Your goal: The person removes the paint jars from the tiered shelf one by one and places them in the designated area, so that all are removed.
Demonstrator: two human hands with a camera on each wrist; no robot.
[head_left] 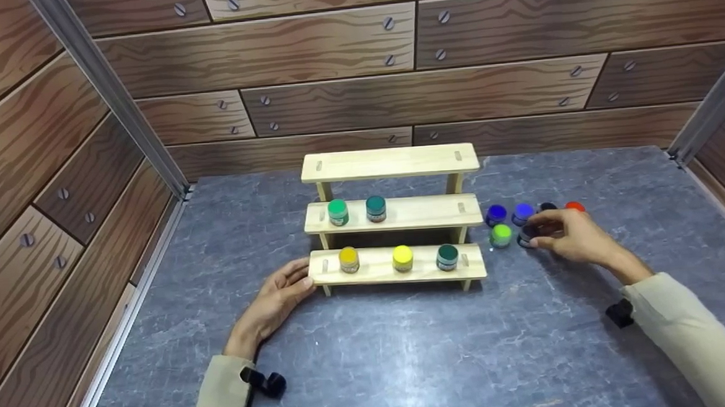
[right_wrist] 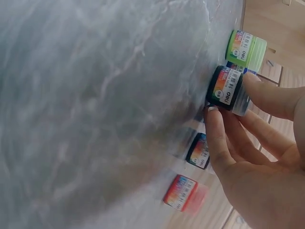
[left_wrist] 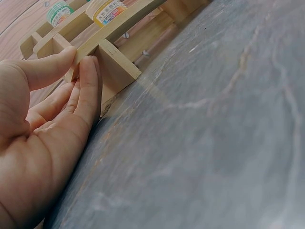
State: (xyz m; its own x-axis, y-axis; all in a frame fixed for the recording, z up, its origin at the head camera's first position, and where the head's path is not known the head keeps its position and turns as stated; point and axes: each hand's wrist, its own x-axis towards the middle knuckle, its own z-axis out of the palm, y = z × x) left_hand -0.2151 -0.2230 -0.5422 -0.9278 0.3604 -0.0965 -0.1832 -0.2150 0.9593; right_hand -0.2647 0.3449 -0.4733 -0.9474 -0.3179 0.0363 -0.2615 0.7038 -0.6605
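Observation:
A three-tier wooden display shelf (head_left: pixel 391 161) stands on the table with several small paint jars on its two lower tiers. My left hand (head_left: pixel 277 301) holds the left end of the bottom tier, thumb and fingertips about the board's corner (left_wrist: pixel 88 50). To the right of the shelf, my right hand (head_left: pixel 572 236) pinches a dark paint jar (right_wrist: pixel 226 86) between thumb and fingers. Beside it stand a light green jar (head_left: pixel 501 236), a dark blue jar (head_left: pixel 496 214) and a violet-blue jar (head_left: pixel 524 212). A black jar (head_left: pixel 547 207) and a red jar (head_left: pixel 574 206) sit behind the right hand, partly hidden.
Green (head_left: pixel 338 212) and teal (head_left: pixel 376 209) jars sit on the middle tier. On the bottom tier are orange-yellow (head_left: pixel 349 260), yellow (head_left: pixel 402 258) and dark green (head_left: pixel 447 257) jars. Wood-patterned walls (head_left: pixel 329 44) enclose the grey marbled table (head_left: pixel 371 364).

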